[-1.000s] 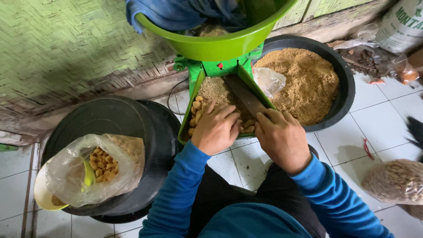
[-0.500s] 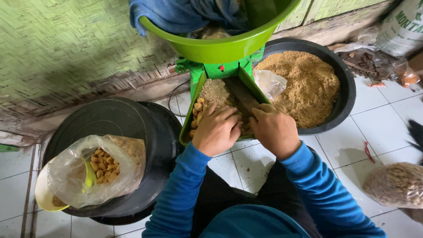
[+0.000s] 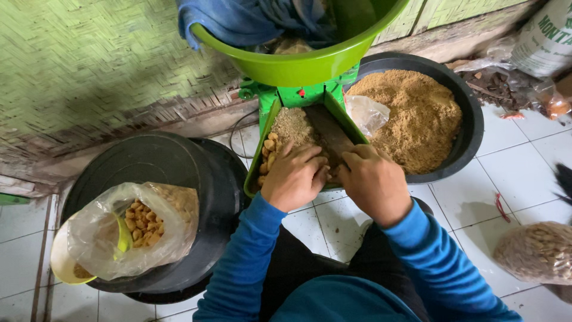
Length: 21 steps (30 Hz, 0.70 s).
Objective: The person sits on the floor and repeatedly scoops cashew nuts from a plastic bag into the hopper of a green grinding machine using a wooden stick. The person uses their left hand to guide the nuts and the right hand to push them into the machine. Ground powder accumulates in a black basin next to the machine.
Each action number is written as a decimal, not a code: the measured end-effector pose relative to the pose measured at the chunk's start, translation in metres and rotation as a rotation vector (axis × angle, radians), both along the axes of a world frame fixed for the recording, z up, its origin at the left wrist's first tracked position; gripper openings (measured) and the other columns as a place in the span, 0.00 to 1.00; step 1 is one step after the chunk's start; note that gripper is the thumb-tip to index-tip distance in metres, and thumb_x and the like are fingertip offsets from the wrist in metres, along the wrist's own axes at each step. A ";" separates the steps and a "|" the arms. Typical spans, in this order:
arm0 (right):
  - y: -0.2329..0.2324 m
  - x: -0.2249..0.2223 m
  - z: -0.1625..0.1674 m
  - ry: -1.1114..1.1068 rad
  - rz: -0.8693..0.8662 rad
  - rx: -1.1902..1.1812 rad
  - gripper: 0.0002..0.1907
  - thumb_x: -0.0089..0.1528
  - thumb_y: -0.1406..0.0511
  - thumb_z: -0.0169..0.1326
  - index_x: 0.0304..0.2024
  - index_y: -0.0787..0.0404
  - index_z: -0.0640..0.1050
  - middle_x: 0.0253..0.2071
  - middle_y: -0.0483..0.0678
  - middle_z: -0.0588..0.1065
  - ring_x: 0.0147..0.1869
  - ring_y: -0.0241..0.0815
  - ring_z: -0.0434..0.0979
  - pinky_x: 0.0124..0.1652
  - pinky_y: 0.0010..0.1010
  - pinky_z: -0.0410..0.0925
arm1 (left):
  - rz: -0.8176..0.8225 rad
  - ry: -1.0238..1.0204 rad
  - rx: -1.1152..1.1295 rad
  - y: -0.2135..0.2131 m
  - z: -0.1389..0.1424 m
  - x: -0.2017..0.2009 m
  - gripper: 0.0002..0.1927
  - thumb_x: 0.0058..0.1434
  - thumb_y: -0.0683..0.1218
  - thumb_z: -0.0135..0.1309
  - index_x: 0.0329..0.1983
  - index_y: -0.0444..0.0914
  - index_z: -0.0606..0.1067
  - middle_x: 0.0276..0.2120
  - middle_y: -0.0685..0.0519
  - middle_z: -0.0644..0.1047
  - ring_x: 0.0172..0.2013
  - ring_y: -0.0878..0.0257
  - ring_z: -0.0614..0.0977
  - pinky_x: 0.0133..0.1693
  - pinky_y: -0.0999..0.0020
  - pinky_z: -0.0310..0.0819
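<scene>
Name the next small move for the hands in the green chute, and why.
Probably push the pale chunks up the chute toward the crumbs. The left hand and right hand both rest at its lower end, and whole chunks lie along the left wall.

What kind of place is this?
Probably a small home food workshop: a green grinding machine stands on a white tiled floor by a woven bamboo wall, beside a black basin of ground brown meal.
</scene>
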State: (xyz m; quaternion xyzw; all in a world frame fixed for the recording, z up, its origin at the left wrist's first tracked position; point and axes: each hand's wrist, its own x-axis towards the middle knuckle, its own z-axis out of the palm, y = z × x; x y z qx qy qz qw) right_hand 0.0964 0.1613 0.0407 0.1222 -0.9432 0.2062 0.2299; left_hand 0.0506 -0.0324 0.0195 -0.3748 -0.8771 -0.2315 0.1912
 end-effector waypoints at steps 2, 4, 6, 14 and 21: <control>-0.001 0.003 0.004 0.010 -0.019 0.006 0.09 0.61 0.62 0.57 0.41 0.58 0.83 0.42 0.50 0.80 0.41 0.53 0.81 0.41 0.41 0.75 | 0.001 -0.006 0.007 0.000 0.000 0.000 0.11 0.62 0.47 0.55 0.41 0.36 0.81 0.48 0.47 0.80 0.54 0.51 0.79 0.63 0.46 0.62; -0.003 0.000 0.004 0.014 -0.037 0.036 0.07 0.62 0.62 0.57 0.39 0.58 0.82 0.42 0.50 0.80 0.42 0.53 0.81 0.41 0.41 0.75 | 0.003 -0.015 0.006 0.001 0.000 0.000 0.11 0.61 0.48 0.56 0.41 0.37 0.81 0.48 0.47 0.80 0.54 0.51 0.79 0.62 0.46 0.62; -0.004 -0.008 0.001 -0.019 -0.020 0.050 0.07 0.62 0.62 0.58 0.38 0.58 0.82 0.41 0.50 0.80 0.42 0.53 0.81 0.41 0.41 0.75 | 0.001 -0.011 0.006 0.001 0.001 0.001 0.10 0.62 0.47 0.56 0.41 0.37 0.81 0.48 0.47 0.80 0.54 0.51 0.79 0.62 0.46 0.62; 0.003 -0.012 -0.016 -0.098 -0.014 -0.030 0.11 0.60 0.61 0.59 0.42 0.58 0.83 0.46 0.50 0.80 0.43 0.54 0.81 0.41 0.42 0.75 | 0.003 -0.028 -0.008 0.001 0.003 0.001 0.10 0.63 0.47 0.55 0.41 0.38 0.81 0.48 0.49 0.80 0.53 0.52 0.79 0.63 0.46 0.62; 0.005 -0.013 -0.007 0.014 0.039 0.038 0.10 0.61 0.63 0.57 0.42 0.61 0.83 0.42 0.49 0.80 0.44 0.52 0.80 0.45 0.40 0.73 | 0.008 -0.023 -0.011 0.002 0.001 0.001 0.11 0.61 0.48 0.56 0.41 0.38 0.81 0.49 0.47 0.80 0.54 0.51 0.78 0.62 0.44 0.61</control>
